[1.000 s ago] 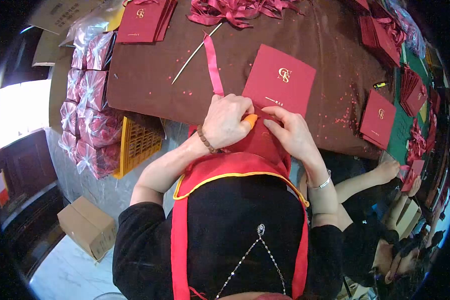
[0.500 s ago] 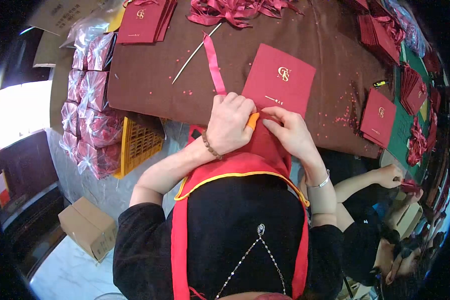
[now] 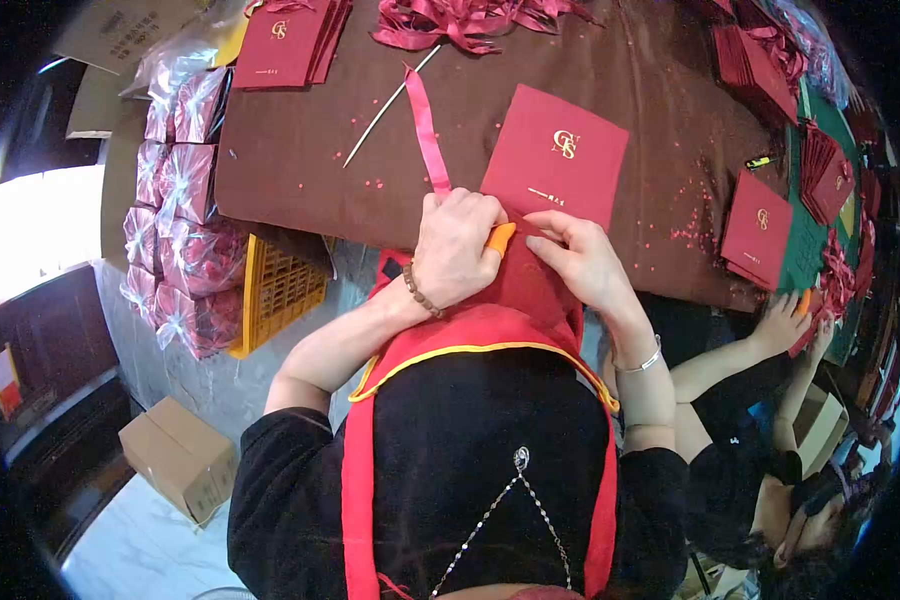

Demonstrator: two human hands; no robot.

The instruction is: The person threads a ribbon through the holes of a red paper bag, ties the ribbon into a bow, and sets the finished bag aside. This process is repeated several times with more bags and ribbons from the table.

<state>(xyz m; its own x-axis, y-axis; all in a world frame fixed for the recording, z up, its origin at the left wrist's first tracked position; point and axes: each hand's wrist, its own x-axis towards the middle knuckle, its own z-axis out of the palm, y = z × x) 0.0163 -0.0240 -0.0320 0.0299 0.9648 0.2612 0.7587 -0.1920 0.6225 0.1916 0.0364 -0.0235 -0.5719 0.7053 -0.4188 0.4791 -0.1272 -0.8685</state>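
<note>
At the table's front edge, my left hand [image 3: 457, 243] is closed, with an orange cover [image 3: 499, 238] on one fingertip. A pink ribbon [image 3: 427, 130] runs up from it onto the brown cloth. Just to its right my right hand [image 3: 578, 256] pinches with thumb and forefinger at dark red material between the hands; what exactly each holds is hidden. Beyond my right hand lies a red card bag [image 3: 558, 155] with a gold logo, flat on the cloth. A white stick [image 3: 390, 108] lies left of the ribbon.
The brown tablecloth [image 3: 300, 170] carries red ribbons [image 3: 470, 25], red bags [image 3: 282, 45] and more bags [image 3: 757, 230] at right. Wrapped packages [image 3: 188, 180] stand on a yellow crate [image 3: 280, 287] at left. A carton [image 3: 178, 458] is on the floor. At right, a co-worker's hands [image 3: 782, 325] handle red material.
The co-worker's hands have moved to red material at the table edge. My own hands have barely moved, and the orange-covered fingertip has shifted slightly.
</note>
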